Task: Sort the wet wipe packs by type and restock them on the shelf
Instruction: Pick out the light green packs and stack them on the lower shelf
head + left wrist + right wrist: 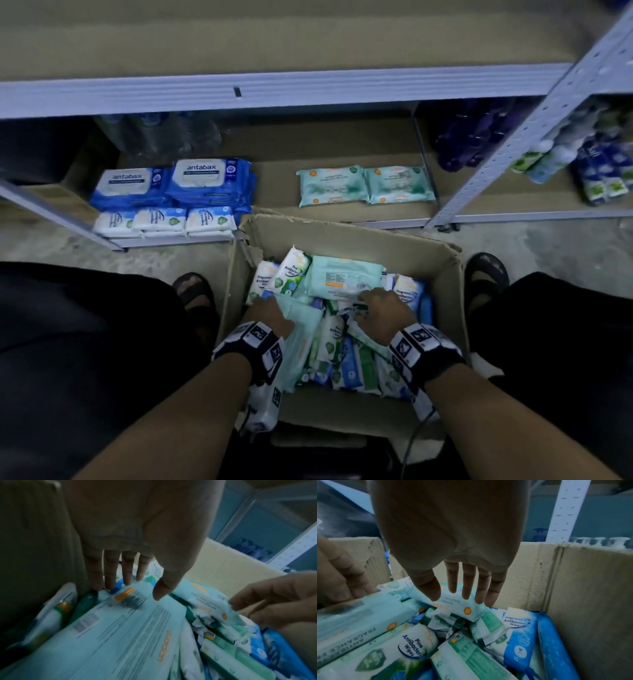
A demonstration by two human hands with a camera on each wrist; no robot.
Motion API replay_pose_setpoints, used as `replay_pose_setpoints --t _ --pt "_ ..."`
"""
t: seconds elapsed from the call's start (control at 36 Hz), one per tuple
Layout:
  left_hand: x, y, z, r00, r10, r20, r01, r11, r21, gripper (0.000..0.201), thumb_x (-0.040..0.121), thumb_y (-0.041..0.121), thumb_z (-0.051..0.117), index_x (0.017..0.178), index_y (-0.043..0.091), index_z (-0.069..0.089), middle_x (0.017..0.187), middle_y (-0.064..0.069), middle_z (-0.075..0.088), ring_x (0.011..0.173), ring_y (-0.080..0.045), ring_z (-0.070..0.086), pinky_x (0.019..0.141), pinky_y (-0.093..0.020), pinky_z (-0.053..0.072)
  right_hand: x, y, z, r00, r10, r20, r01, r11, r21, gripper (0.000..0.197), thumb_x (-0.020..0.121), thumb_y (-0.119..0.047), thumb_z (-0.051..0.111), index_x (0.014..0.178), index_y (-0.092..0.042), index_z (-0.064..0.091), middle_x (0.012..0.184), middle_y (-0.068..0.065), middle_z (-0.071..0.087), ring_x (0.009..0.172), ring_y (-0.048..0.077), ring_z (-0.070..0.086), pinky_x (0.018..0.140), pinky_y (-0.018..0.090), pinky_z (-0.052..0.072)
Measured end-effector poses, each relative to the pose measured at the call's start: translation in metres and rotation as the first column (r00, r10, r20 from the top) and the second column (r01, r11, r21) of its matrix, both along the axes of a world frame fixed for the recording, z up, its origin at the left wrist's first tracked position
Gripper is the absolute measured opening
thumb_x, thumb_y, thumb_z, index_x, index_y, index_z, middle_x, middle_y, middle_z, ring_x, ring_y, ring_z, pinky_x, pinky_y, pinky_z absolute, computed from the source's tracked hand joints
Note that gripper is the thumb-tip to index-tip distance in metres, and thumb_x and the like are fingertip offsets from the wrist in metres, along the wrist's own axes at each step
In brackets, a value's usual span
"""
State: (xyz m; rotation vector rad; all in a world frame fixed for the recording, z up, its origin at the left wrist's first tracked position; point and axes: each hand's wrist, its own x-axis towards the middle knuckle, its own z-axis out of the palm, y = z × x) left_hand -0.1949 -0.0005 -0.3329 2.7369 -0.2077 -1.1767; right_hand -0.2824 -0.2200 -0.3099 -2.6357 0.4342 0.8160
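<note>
Both hands down in the cardboard box point(346, 236), which sits on the floor between my feet, right in front of the bottom shelf point(274, 178). Close on purpose imo: short reach from box to shelf.

Left hand point(270, 313): fingers point(109, 574) straight and slightly spread, tips at the far edge of a big mint pack point(120, 628) lying back-side up, thumb over its top face. Not closed on it yet. Looks set up to hook the edge and lift.

Right hand point(383, 313): fingers point(467, 582) straight, spread, thumb apart, hovering at or just touching a second mint pack point(464, 608) ("fragrance free", orange dot). Contact: can't tell from wrist cam. No pinch either way.

Rest of box is a mixed pile: pine antibacterial packs point(412, 642), blue fragrance-free packs point(518, 631), more mint.

Shelf is already grouped by type: blue antabax stack point(174, 183) back left, small white packs point(164, 221) in front of it, two mint packs point(364, 185) side by side to the right, well apart from the blue.

My read: I'm pulling mint ones w/ both hands at once, dest = mint row. Lots still in box, so sorting is nowhere near done.
</note>
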Motion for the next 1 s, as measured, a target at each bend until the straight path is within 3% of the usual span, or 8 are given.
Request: replay_pose_setpoints --t 0.17,0.31,0.44,0.64,0.78,0.92,1.0 --pt "-0.001 0.005 -0.017 0.984 0.18 0.0 -0.18 0.984 -0.01 0.063 0.083 0.038 0.067 0.133 0.01 0.041 0.132 -0.013 0.052 0.117 -0.031 0.056 0.092 -0.036 0.051 0.025 0.009 -0.009 1.0 0.027 0.007 -0.027 0.999 -0.021 0.056 0.091 -0.025 0.054 0.144 -0.015 0.039 0.144 0.009 0.035 0.131 0.031 0.038 0.101 0.041 0.044" --pt "0.0 -0.003 -0.025 0.972 0.211 -0.099 -0.21 0.977 0.019 0.081 0.089 0.038 0.066 0.148 0.004 0.022 0.147 -0.017 0.039 0.132 -0.033 0.044 0.106 -0.044 0.041 0.037 0.017 -0.021 0.996 0.082 0.029 -0.079 0.994 -0.075 0.06 0.089 -0.023 0.058 0.144 -0.021 0.035 0.154 0.007 0.022 0.14 0.029 0.025 0.106 0.039 0.037" --pt "-0.001 0.004 -0.029 0.977 0.205 -0.058 -0.203 0.978 0.041 0.074 0.09 0.03 0.063 0.146 0.005 0.023 0.14 -0.018 0.044 0.124 -0.034 0.051 0.099 -0.04 0.045 0.052 0.027 -0.032 0.993 0.12 0.006 -0.116 0.971 -0.21 0.047 0.088 -0.026 0.058 0.13 -0.018 0.037 0.134 0.01 0.036 0.121 0.034 0.039 0.091 0.044 0.045" --pt "0.006 0.017 -0.03 0.993 0.102 -0.06 -0.101 0.995 0.023 0.036 0.093 0.026 0.057 0.121 0.005 0.059 0.126 -0.013 0.06 0.115 -0.03 0.058 0.092 -0.032 0.045 0.069 0.019 -0.038 0.989 0.144 -0.02 -0.145 0.968 -0.203 0.055 0.088 -0.025 0.064 0.133 -0.017 0.033 0.133 0.01 0.041 0.122 0.035 0.043 0.093 0.046 0.046" --pt "0.009 0.023 -0.029 0.99 0.13 -0.062 -0.131 0.991 -0.007 0.045 0.09 0.027 0.062 0.129 0.008 0.052 0.13 -0.014 0.056 0.118 -0.031 0.056 0.094 -0.033 0.044 0.065 0.019 -0.03 0.982 0.183 -0.054 -0.19 0.96 -0.206 0.043 0.091 -0.02 0.056 0.13 -0.017 0.038 0.132 0.011 0.04 0.119 0.036 0.048 0.089 0.043 0.047" --pt "0.004 0.021 -0.023 0.986 0.147 -0.078 -0.153 0.985 -0.08 0.05 0.091 0.025 0.064 0.132 0.005 0.042 0.128 -0.018 0.055 0.116 -0.034 0.055 0.095 -0.037 0.045 0.052 0.023 -0.017 0.98 0.196 -0.044 -0.2 0.962 -0.186 0.036 0.093 -0.018 0.05 0.128 -0.014 0.044 0.129 0.011 0.051 0.116 0.033 0.055 0.089 0.039 0.047" --pt "0.003 0.02 -0.018 0.977 0.18 -0.116 -0.194 0.972 -0.132 0.059 0.088 0.026 0.069 0.134 0.005 0.039 0.128 -0.02 0.055 0.115 -0.034 0.056 0.093 -0.038 0.046 0.041 0.024 -0.01 0.991 0.127 -0.05 -0.133 0.979 -0.156 0.029 0.092 -0.017 0.049 0.121 -0.012 0.049 0.124 0.012 0.056 0.113 0.032 0.058 0.089 0.038 0.049"
